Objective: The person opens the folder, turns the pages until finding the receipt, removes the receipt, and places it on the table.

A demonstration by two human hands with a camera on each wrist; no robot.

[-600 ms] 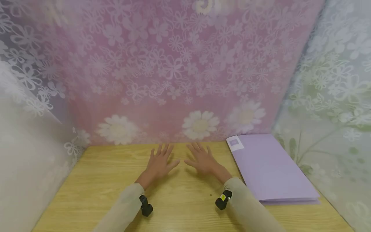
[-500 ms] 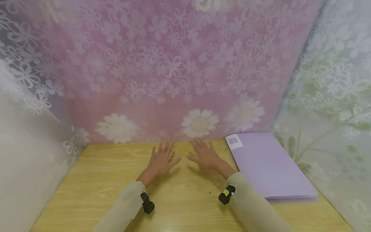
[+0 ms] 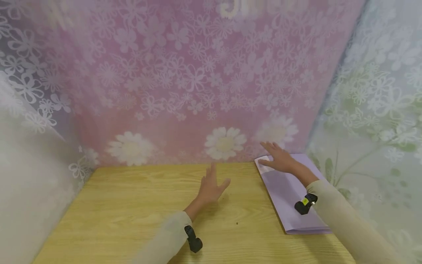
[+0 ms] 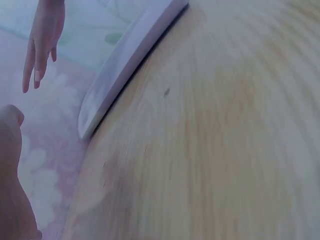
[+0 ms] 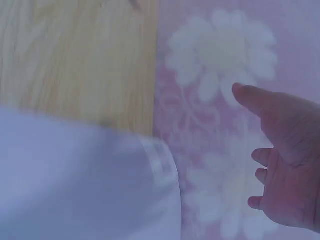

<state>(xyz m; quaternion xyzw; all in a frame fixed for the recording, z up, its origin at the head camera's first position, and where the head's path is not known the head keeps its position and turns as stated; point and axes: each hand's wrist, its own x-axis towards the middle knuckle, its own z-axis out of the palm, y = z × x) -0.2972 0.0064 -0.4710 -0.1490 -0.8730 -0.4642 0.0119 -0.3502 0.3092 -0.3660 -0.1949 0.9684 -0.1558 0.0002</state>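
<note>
- Both of my bare hands are staying released: the left hand (image 3: 211, 189) is reaching out over the middle of the table (image 3: 132, 205), and the right hand (image 3: 280, 160) is hovering over the table's far right corner.
- My left fingers are pointing toward the far edge, with the thumb spreading off toward the right edge; they are grasping nothing.
- My right fingers are stretching toward the back wall (image 3: 197, 91), also grasping nothing, and the thumb is passing in front of a white label (image 3: 265, 169).
- That label is sitting at the far left corner of a lilac folder (image 3: 285, 198), which is lying flat along the table's right edge, its far end close to the wall.
- Shadow is falling across the folder's cover, and my right sleeve (image 3: 349, 216) is hiding part of its right side.
- One small dark speck (image 3: 236, 223) is lying on the wood, left of the folder.
- Black wrist cameras are riding on both cuffs, the left camera (image 3: 193, 240) over the table and the right camera (image 3: 306, 204), bearing a yellow sticker, over the folder.
- White daisies (image 3: 225, 143) are showing on the pink wall just above the far edge.
</note>
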